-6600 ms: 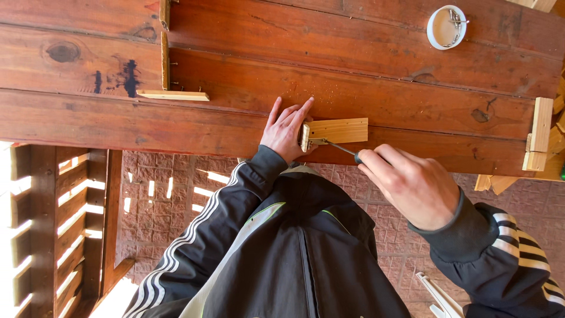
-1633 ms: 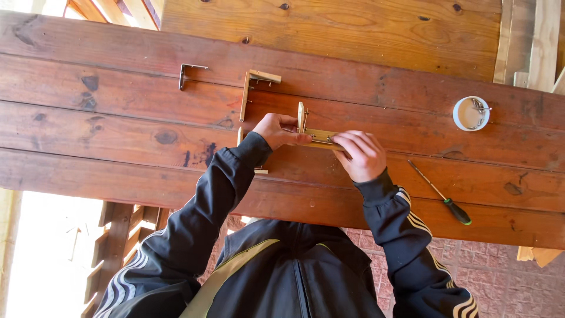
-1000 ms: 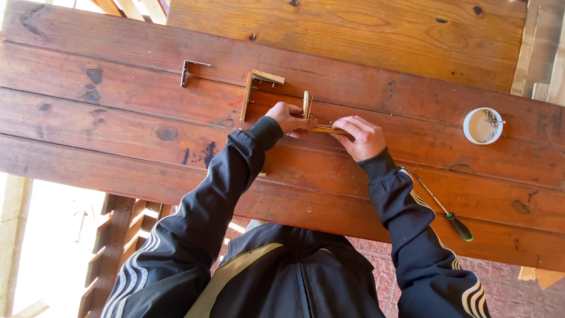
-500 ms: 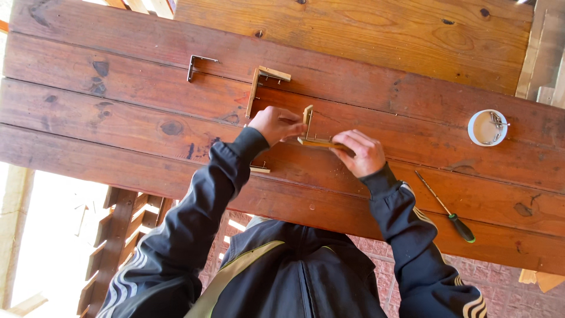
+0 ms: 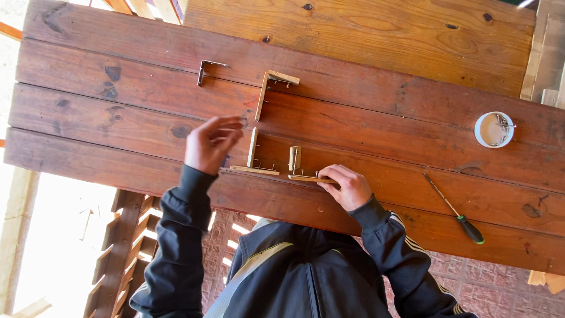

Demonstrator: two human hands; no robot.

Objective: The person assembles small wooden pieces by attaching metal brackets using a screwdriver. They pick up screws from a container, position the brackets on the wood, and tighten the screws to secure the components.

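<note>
My right hand (image 5: 348, 186) rests at the near edge of the reddish plank table (image 5: 382, 126), fingers pinching the flat strip of a small L-shaped wooden piece (image 5: 299, 169) with nails in it. Just left of that lies a second L-shaped wooden piece (image 5: 252, 158), one strip upright. My left hand (image 5: 210, 143) hovers above the table left of this piece, fingers loosely curled and apart, holding nothing. Dark sleeves with white stripes cover both arms.
A third wooden L-piece (image 5: 271, 89) and a small metal angle bracket (image 5: 206, 66) lie farther back. A white cup (image 5: 493, 129) with metal hardware stands at the right. A screwdriver with a green handle (image 5: 458, 213) lies near the right front edge. Lighter boards lie beyond.
My left hand has let go of the wooden pieces, lifted and drawn away to the left. My right hand stays on the small piece. The screwdriver, held earlier, lies on the table.
</note>
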